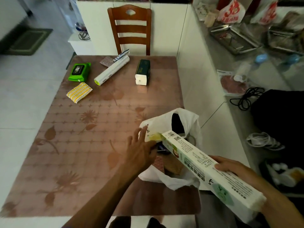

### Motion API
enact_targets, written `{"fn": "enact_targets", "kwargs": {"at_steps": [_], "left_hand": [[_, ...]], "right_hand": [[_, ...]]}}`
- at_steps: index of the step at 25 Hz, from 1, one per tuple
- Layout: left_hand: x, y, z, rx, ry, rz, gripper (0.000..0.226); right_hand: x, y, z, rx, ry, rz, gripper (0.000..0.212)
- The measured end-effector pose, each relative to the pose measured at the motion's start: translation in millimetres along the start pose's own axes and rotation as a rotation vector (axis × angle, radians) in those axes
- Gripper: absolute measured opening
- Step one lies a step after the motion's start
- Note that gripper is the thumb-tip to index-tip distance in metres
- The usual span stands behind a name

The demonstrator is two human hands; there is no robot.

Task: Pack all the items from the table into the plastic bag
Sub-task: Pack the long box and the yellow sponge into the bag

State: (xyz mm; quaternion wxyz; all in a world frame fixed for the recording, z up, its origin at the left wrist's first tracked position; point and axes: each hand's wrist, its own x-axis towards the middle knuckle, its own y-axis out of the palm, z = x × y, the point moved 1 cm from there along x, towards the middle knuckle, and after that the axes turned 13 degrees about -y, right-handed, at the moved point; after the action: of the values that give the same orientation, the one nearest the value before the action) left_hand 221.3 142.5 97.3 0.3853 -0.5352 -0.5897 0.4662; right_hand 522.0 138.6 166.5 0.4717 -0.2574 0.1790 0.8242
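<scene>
A white plastic bag (184,119) lies open at the table's near right edge, with some items dimly visible inside. My right hand (233,167) grips a long white box (202,163) whose far end pokes into the bag's mouth. My left hand (141,150) holds the bag's rim beside that end, fingers spread. At the far side of the table lie a green wipes pack (79,71), a white roll box (111,70), a dark tissue pack (142,72), a yellow striped sponge (79,92), a small patterned packet (106,61) and a striped item (121,55).
The brown patterned table (82,145) has a wooden chair (130,28) at its far end. A white counter on the right carries metal trays (236,40), bags, a black cable (246,97) and a black bag (279,116).
</scene>
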Motion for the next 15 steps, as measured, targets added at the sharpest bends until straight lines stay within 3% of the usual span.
{"fn": "enact_targets", "kwargs": {"at_steps": [2, 4, 9, 12, 15], "left_hand": [[30.0, 4.3, -3.0, 0.224, -0.049, 0.145, 0.048], [55.2, 5.4, -2.8, 0.288, -0.102, 0.232, 0.070], [87.0, -17.9, -1.4, -0.161, -0.130, 0.153, 0.101], [83.3, -37.1, -4.5, -0.243, -0.051, 0.088, 0.094], [42.1, -39.0, -3.8, -0.158, 0.051, -0.175, 0.053]], "right_hand": [[7.8, 7.1, -1.6, 0.031, -0.025, -0.009, 0.059], [9.5, 17.1, -1.6, -0.001, -0.022, 0.005, 0.048], [-4.9, 22.1, -9.0, -0.030, -0.028, 0.060, 0.052], [32.7, 41.9, 9.6, 0.040, -0.070, -0.114, 0.029], [82.4, 66.8, 45.2, 0.177, -0.164, -0.180, 0.023]]}}
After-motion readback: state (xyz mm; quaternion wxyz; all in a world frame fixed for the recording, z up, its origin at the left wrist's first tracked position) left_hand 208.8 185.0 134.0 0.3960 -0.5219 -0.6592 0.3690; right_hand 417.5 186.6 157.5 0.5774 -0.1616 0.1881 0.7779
